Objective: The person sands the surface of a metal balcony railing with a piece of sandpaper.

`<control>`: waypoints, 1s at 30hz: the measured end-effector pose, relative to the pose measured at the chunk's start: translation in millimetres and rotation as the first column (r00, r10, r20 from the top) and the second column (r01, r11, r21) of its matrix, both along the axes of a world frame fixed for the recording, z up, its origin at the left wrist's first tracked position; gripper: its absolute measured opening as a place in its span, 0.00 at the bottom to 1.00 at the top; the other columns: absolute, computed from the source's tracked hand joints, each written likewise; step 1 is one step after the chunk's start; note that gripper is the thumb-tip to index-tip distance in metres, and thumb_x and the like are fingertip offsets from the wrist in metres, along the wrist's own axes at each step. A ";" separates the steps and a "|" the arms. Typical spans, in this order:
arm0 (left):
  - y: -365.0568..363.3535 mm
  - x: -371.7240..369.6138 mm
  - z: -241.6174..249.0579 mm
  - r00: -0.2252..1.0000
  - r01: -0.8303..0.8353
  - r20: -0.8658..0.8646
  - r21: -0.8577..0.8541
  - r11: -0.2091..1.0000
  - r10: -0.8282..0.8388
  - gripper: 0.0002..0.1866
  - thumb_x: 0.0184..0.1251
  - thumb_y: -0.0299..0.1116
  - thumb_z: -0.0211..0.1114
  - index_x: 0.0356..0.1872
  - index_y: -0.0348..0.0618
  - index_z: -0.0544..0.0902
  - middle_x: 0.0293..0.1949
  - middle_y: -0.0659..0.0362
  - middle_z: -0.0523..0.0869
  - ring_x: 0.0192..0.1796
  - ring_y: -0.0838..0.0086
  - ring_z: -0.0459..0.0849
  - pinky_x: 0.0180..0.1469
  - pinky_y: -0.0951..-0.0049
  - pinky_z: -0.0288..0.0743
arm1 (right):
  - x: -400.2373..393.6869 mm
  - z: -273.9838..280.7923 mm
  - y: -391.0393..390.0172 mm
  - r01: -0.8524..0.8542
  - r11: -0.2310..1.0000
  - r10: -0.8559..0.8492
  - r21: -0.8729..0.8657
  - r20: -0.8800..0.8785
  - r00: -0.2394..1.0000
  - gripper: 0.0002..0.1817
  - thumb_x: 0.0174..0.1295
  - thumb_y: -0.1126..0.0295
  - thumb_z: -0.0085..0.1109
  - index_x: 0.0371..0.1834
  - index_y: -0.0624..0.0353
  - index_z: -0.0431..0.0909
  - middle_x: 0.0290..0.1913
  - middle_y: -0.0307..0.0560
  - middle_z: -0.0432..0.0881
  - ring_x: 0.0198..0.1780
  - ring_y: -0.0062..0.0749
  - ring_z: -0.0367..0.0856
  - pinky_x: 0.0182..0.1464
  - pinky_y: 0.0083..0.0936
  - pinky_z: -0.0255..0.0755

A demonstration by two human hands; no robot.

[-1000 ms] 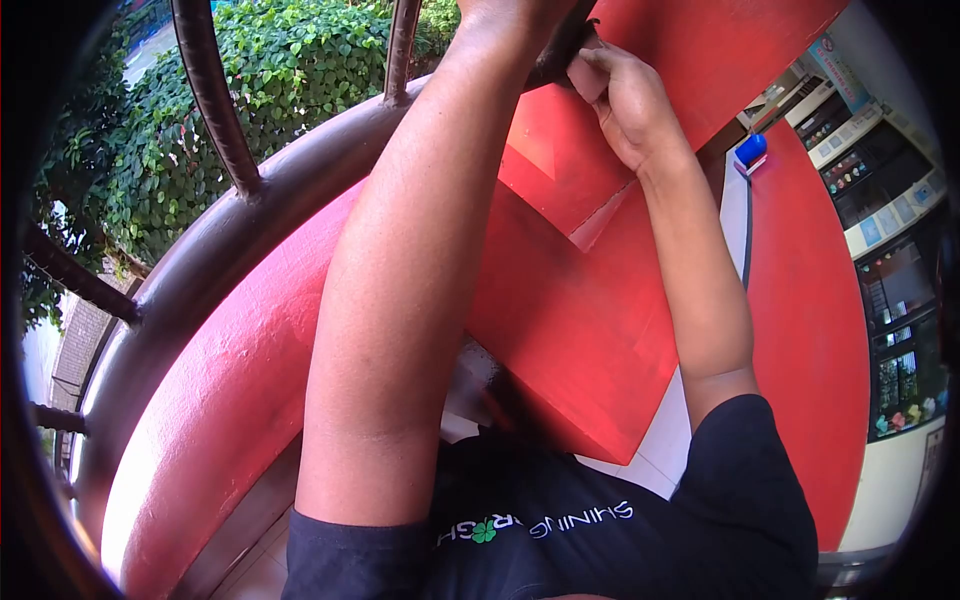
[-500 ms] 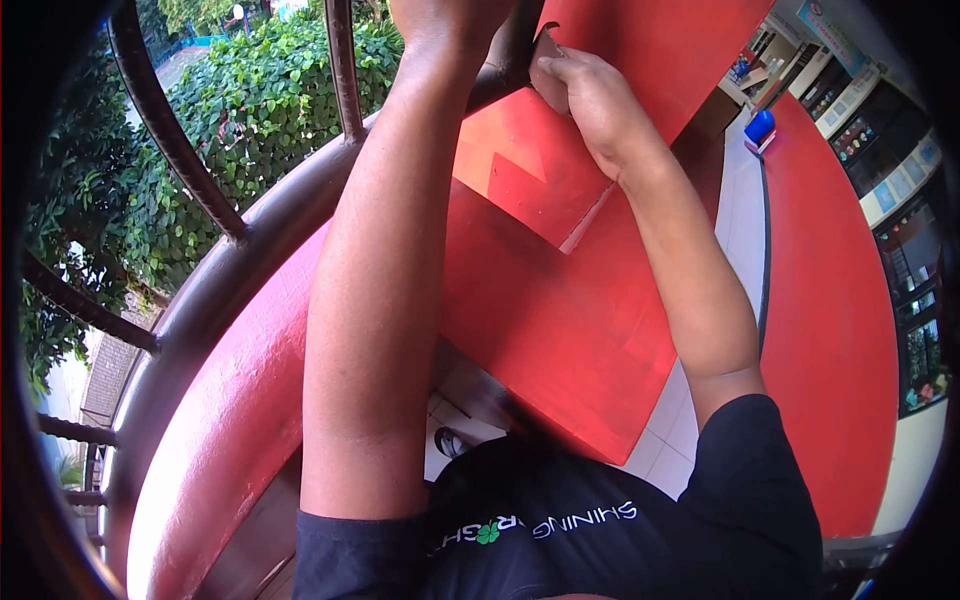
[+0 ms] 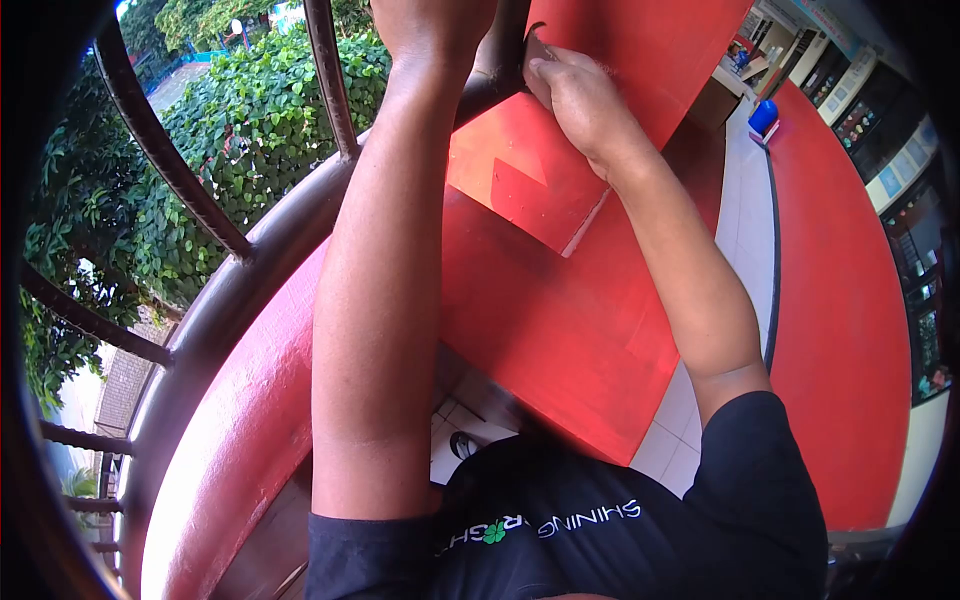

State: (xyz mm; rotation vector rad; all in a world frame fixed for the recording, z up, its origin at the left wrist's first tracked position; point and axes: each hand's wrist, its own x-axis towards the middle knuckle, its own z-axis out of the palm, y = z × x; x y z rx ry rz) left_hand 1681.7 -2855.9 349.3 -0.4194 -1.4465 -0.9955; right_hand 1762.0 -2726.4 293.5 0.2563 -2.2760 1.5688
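Observation:
My right hand is closed on a folded reddish-brown sheet that looks like sandpaper, its top edge curling over. The thumb lies along the sheet, which is close to the dark metal rail and the red painted surface. At the top of the view, my left hand shows only its back and wrist; the fingers are cut off by the frame edge. That hand is nearest to the rail. Below both hands, a red block with a sunlit patch stands on a wider red slab.
A dark curved metal rail with upright bars runs along the left, above a pinkish-red ledge. Green bushes grow beyond it. At the right, a blue object rests at the edge of a long red surface.
The view has shifted slightly, so the scene sits a little differently in the frame. My right hand keeps its hold on the sheet, and both arms stay in nearly the same pose.

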 end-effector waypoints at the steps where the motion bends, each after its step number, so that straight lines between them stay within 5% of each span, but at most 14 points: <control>1: -0.6 -1.3 0.9 1.000 -0.004 -0.004 -0.002 1.000 0.004 0.11 0.78 0.34 0.58 0.39 0.38 0.71 0.26 0.41 0.84 0.31 0.41 0.86 0.32 0.46 0.77 | -4.7 -1.2 2.9 -0.004 1.000 0.004 -0.002 -0.004 1.000 0.19 0.76 0.65 0.43 0.53 0.69 0.80 0.47 0.42 0.81 0.51 0.26 0.75 0.63 0.28 0.67; 3: -0.6 -1.7 1.5 1.000 0.004 0.005 -0.006 1.000 -0.004 0.10 0.78 0.34 0.58 0.39 0.38 0.71 0.27 0.42 0.85 0.31 0.42 0.87 0.33 0.46 0.78 | -12.6 -4.8 10.4 -0.011 0.984 0.004 0.176 0.039 0.999 0.23 0.76 0.65 0.43 0.63 0.70 0.78 0.55 0.46 0.82 0.58 0.28 0.76 0.69 0.29 0.66; 6: 0.3 0.5 1.9 0.999 0.011 0.033 0.002 1.000 -0.011 0.10 0.78 0.34 0.58 0.40 0.38 0.71 0.27 0.42 0.85 0.31 0.42 0.87 0.33 0.45 0.77 | -6.5 -0.4 9.5 0.020 0.997 -0.026 0.070 0.092 0.995 0.23 0.76 0.65 0.43 0.62 0.70 0.77 0.53 0.45 0.81 0.56 0.27 0.76 0.67 0.29 0.66; 10: 1.0 0.8 0.2 0.999 -0.042 0.019 -0.010 0.999 0.042 0.10 0.78 0.34 0.58 0.40 0.37 0.71 0.27 0.41 0.85 0.32 0.41 0.87 0.34 0.44 0.78 | -4.0 1.3 9.2 -0.002 0.996 -0.002 0.087 0.047 0.999 0.22 0.76 0.64 0.43 0.61 0.70 0.78 0.51 0.44 0.82 0.54 0.28 0.77 0.66 0.30 0.67; 12: 0.5 2.9 2.4 0.998 -0.006 0.068 -0.003 1.000 0.006 0.11 0.78 0.35 0.59 0.40 0.37 0.71 0.27 0.41 0.85 0.32 0.40 0.86 0.35 0.44 0.78 | -4.3 2.5 11.5 0.013 0.986 -0.040 0.168 0.157 0.987 0.22 0.76 0.65 0.43 0.61 0.71 0.77 0.50 0.43 0.82 0.54 0.28 0.77 0.66 0.30 0.67; 16: 0.7 2.5 -0.4 0.998 0.018 0.053 0.012 1.000 -0.019 0.11 0.78 0.35 0.59 0.40 0.37 0.71 0.28 0.41 0.85 0.33 0.40 0.86 0.36 0.44 0.78 | -6.6 -5.2 9.0 -0.003 0.987 -0.005 0.161 0.049 0.999 0.22 0.76 0.65 0.43 0.61 0.71 0.77 0.50 0.43 0.82 0.54 0.27 0.77 0.65 0.29 0.68; 18: 1.3 2.3 1.1 1.000 0.014 0.027 0.014 1.000 -0.014 0.11 0.78 0.35 0.58 0.40 0.37 0.72 0.27 0.41 0.85 0.33 0.40 0.86 0.35 0.44 0.78 | -3.6 -3.2 4.0 0.061 0.997 -0.062 0.056 0.020 0.998 0.12 0.70 0.72 0.42 0.40 0.66 0.76 0.36 0.37 0.76 0.41 0.26 0.73 0.51 0.31 0.69; 19: 1.0 1.0 3.2 1.000 0.010 0.022 0.016 1.000 -0.010 0.11 0.78 0.35 0.58 0.40 0.37 0.72 0.27 0.41 0.85 0.33 0.40 0.86 0.35 0.44 0.78 | -9.2 -1.7 6.3 0.057 0.997 -0.058 0.058 0.015 0.998 0.12 0.70 0.72 0.42 0.40 0.66 0.76 0.36 0.37 0.76 0.41 0.26 0.73 0.51 0.31 0.69; 21: 0.1 -0.1 1.0 1.000 0.017 -0.014 0.016 1.000 -0.017 0.11 0.78 0.35 0.58 0.40 0.37 0.72 0.28 0.41 0.85 0.33 0.40 0.87 0.35 0.44 0.78 | -20.4 -2.2 8.0 0.013 0.991 -0.003 0.131 -0.081 0.997 0.22 0.77 0.65 0.43 0.62 0.71 0.77 0.50 0.44 0.83 0.54 0.26 0.77 0.64 0.28 0.68; 24: 0.4 2.7 0.4 0.999 -0.012 0.030 0.005 1.000 0.012 0.11 0.78 0.35 0.58 0.40 0.37 0.72 0.27 0.41 0.85 0.33 0.40 0.87 0.35 0.43 0.78 | -4.4 -4.1 5.1 0.069 0.985 -0.076 0.159 0.036 0.996 0.23 0.78 0.66 0.43 0.66 0.72 0.76 0.54 0.46 0.83 0.58 0.27 0.78 0.66 0.29 0.68; 28: -0.2 -1.1 0.6 0.999 0.035 -0.001 0.012 0.999 -0.035 0.11 0.78 0.36 0.58 0.40 0.37 0.72 0.27 0.39 0.85 0.32 0.39 0.86 0.34 0.43 0.78 | -18.8 -5.5 9.7 0.038 0.996 -0.035 0.077 -0.037 0.999 0.23 0.80 0.66 0.43 0.68 0.72 0.75 0.57 0.48 0.83 0.61 0.28 0.79 0.68 0.29 0.69; 30: 0.6 -0.2 -0.6 1.000 0.022 0.020 0.010 1.000 -0.022 0.12 0.78 0.36 0.57 0.40 0.36 0.72 0.27 0.39 0.85 0.32 0.38 0.86 0.34 0.42 0.78 | -13.4 -12.5 11.2 0.085 0.970 -0.090 0.229 0.009 0.996 0.23 0.80 0.66 0.43 0.67 0.73 0.75 0.59 0.49 0.83 0.62 0.28 0.79 0.68 0.29 0.69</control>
